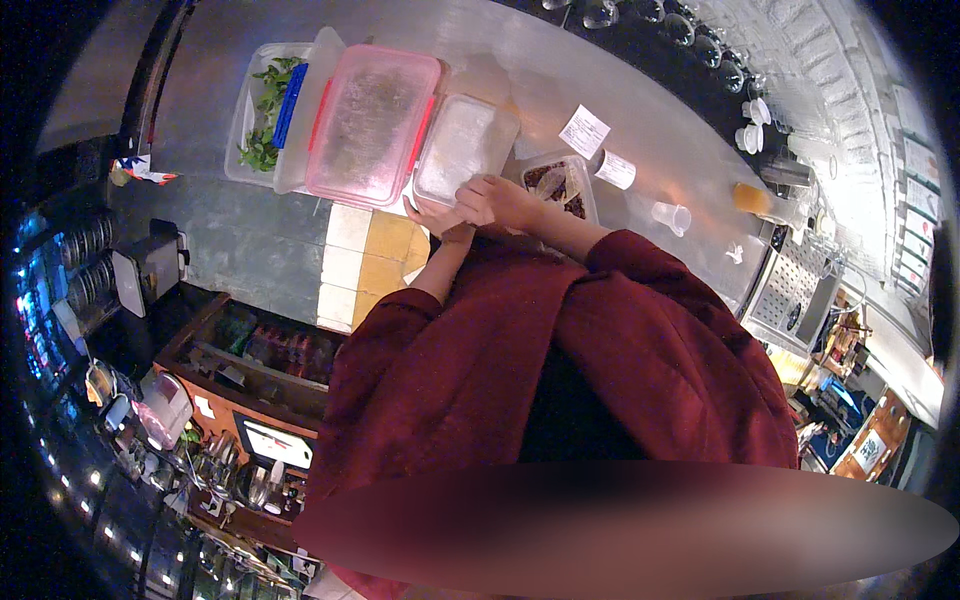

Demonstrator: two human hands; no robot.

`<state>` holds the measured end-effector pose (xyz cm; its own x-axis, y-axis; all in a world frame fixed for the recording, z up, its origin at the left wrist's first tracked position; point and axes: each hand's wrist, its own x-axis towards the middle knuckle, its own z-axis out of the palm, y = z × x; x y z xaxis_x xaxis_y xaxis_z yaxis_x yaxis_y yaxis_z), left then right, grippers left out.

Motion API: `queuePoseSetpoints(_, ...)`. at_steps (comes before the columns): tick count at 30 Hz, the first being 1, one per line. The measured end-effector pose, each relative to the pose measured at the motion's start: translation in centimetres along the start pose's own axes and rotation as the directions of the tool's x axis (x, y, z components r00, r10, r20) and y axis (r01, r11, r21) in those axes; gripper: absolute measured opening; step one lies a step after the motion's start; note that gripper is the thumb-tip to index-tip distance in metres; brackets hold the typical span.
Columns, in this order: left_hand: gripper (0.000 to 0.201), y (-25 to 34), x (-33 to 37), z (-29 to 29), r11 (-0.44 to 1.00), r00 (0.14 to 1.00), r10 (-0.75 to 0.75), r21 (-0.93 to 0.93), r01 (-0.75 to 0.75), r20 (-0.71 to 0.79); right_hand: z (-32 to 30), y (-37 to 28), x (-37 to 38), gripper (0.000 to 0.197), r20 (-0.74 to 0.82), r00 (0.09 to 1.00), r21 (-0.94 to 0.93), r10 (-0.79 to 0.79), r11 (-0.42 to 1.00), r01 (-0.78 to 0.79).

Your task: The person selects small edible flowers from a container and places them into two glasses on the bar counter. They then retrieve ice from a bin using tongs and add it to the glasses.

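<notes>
Meeting at the whitish, rectangular plastic box (465,145) are the left hand (440,217) and right hand (490,201). Whether their grip is clenched, I cannot tell.

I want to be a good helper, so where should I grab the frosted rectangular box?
Probably by its two short ends, near and far, from above. The frosted rectangular box lies flat, and the pink-lidded container crowds its left long side, leaving little finger room. The left hand and right hand are at the near end.
</notes>
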<state>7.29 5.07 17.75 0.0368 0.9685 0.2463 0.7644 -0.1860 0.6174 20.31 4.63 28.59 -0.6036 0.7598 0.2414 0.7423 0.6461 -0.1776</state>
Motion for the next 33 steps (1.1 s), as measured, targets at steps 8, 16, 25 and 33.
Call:
queuePoseSetpoints(8, 0.059, -1.3, -0.6, 0.2, 0.970, 0.991, 0.006, 0.241, -0.039, 0.134, 2.3, -3.7, 4.0, 0.021, -0.223, 0.895, -0.140, 0.386, 0.896, -0.421)
queuePoseSetpoints(16, 0.060, -0.5, -0.3, -0.3, 0.991, 0.989, -0.029, 0.134, 0.010, 0.148, 6.0, -3.4, 6.2, 0.020, -0.366, 0.853, -0.143, 0.371, 0.883, -0.446)
queuePoseSetpoints(25, 0.061, -1.3, 0.0, 0.2, 0.976, 0.941, -0.131, 0.208, 0.067, 0.311, 3.8, -3.8, 5.8, 0.020, 0.008, 0.922, -0.165, 0.387, 0.910, -0.380)
queuePoseSetpoints(33, 0.073, -2.5, -1.0, 3.2, 0.843, 0.963, -0.270, -0.477, 0.246, 0.019, -6.2, -2.0, 6.3, 0.030, 0.437, 0.755, 0.129, 0.489, 0.796, -0.591)
